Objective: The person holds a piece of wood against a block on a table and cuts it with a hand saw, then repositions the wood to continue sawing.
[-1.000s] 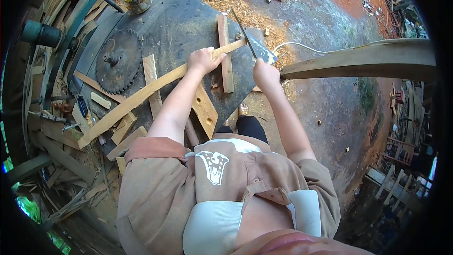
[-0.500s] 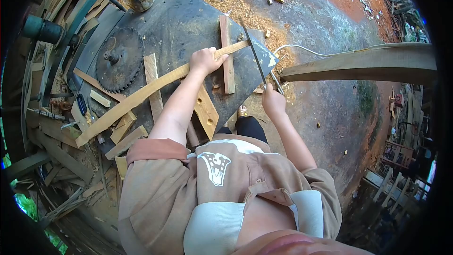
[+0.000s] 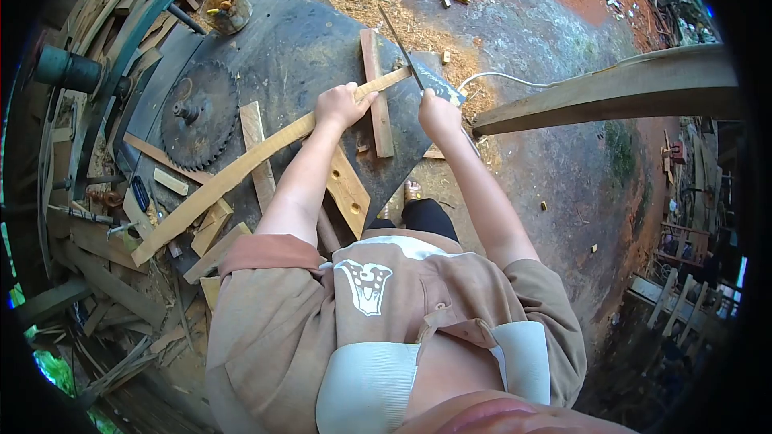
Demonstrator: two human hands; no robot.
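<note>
My left hand (image 3: pixel 342 106) is wrapped round a long curved wooden piece (image 3: pixel 241 167), near its far end. That piece slants across the dark work table (image 3: pixel 297 40) and lies over a reddish wooden block (image 3: pixel 375 88). My right hand (image 3: pixel 440 118) is closed on the near end of a thin dark file-like tool (image 3: pixel 400 42). The tool crosses the tip of the curved piece, and its handle is hidden in my fist. A board with round holes (image 3: pixel 348 189) lies below my left forearm.
A toothed circular blade (image 3: pixel 199 116) stands at the table's left. Behind it is a jar (image 3: pixel 226 12). Offcuts (image 3: pixel 213 225) are heaped at the lower left. A thick beam (image 3: pixel 595 90) juts in from the right, with a pale cable (image 3: pixel 507 77) beside it.
My right hand has moved up and left, away from me, pushing the tool forward across the wood's tip. My left hand keeps its grip. The whole view has shifted slightly.
</note>
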